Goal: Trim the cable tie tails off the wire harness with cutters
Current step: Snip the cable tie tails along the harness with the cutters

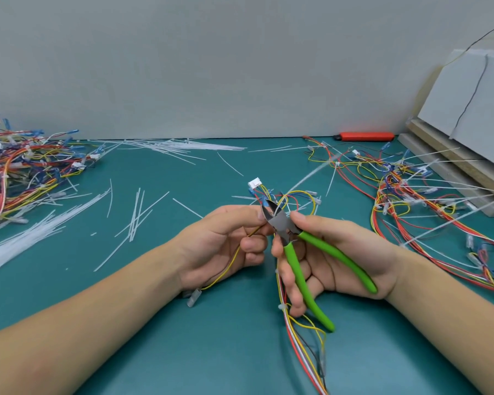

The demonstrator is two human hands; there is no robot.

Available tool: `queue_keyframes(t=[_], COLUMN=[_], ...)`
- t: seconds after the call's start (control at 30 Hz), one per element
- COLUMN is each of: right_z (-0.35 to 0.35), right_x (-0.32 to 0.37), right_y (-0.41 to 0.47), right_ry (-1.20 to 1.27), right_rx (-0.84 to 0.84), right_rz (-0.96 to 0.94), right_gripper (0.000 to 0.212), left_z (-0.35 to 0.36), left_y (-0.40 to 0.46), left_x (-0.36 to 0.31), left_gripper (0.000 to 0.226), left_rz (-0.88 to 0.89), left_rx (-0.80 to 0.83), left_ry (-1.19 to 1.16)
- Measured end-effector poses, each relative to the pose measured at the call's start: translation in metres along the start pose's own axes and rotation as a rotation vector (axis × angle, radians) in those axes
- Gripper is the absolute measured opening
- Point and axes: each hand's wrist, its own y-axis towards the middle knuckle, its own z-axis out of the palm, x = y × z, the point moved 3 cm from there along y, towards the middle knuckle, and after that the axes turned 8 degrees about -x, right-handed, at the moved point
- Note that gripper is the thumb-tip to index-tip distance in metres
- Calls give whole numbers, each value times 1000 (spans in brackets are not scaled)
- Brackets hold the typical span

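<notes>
- The left hand point(226, 238) pinches the wire harness point(285, 199) between thumb and curled forefinger, right beside the cutter blades; a yellow wire point(228, 269) trails down out of its palm toward a clear terminal sleeve point(194, 298) on the mat.
- The right hand point(325, 260) grips the green-handled cutters point(300, 252), fingers curled round the near handle, the far handle against the palm and the thumb tip resting by the pivot.
- The handles are splayed and the blades stand apart, tips pointing up and away toward the left thumb.
- The cutters' long axis runs from the right palm diagonally up-left, so the blades meet the bundle just beyond the left fingertips, where the wires loop up toward a white connector point(254, 184).
- The tie tail itself I cannot make out between the blades; a pale strand blurs upward to the right just past them and may be it.
- More of the harness hangs below the right fingers, carrying a small white tie head point(281, 307).
- My judgement: the closing squeeze depends on the blades sitting flush to the tie head and clear of the wires and of the left thumb, which is very close.
- Cut tie tails point(134, 218) litter the green mat point(154, 323) left of the left hand; heaps of harnesses lie far left point(20, 166) and far right point(411, 189).
</notes>
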Motion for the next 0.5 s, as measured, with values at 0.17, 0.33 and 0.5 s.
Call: queue_keyframes(t=[0.17, 0.33, 0.5], right_z=[0, 3, 8], right_x=[0, 2, 1], right_y=[-1, -2, -2], right_ry=[-16, -18, -66], right_rx=[-17, -14, -56], right_rz=[-1, -10, -35], right_gripper=[48, 47, 45], left_z=[0, 1, 2], left_y=[0, 0, 0], left_x=[0, -1, -1], left_gripper=[23, 28, 18], left_rz=[1, 7, 20], left_rx=[0, -13, -12], left_ry=[16, 13, -1])
